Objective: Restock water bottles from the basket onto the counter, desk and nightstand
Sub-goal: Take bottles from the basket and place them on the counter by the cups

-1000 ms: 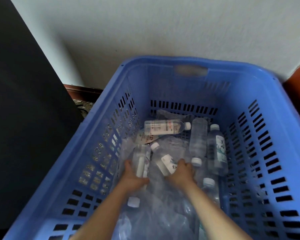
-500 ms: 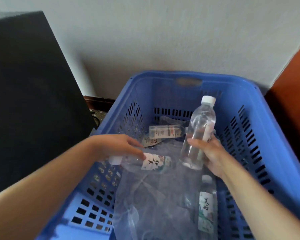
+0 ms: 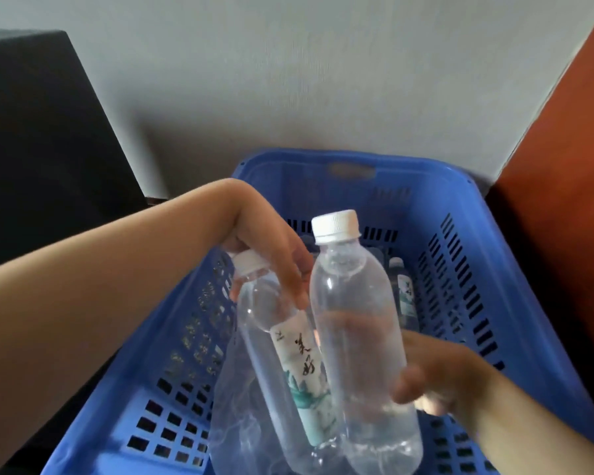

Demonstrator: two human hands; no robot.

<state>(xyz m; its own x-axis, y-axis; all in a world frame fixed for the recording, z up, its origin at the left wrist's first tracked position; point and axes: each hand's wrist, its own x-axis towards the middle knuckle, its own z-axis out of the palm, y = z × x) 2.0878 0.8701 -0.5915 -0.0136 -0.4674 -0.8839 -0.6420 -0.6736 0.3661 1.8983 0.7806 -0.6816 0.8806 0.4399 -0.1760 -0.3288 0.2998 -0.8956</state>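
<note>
Two clear water bottles with white caps are held up side by side above the blue plastic basket point(image 3: 515, 255). My left hand point(image 3: 271, 248) grips the neck of the left bottle point(image 3: 282, 341), which shows a white label with green print. My right hand point(image 3: 436, 378) holds the right bottle point(image 3: 360, 341) around its lower body, upright, cap on top. The two bottles touch. Another labelled bottle point(image 3: 403, 293) lies deep in the basket behind them.
Crumpled clear plastic wrap point(image 3: 234, 416) lies in the basket's bottom. A black cabinet side point(image 3: 38, 149) stands on the left, a reddish-brown panel point(image 3: 570, 173) on the right, and a pale wall point(image 3: 288, 80) behind the basket.
Both hands reached into the basket, each took a bottle and lifted it. The bottles have come up close to the camera and now sit together.
</note>
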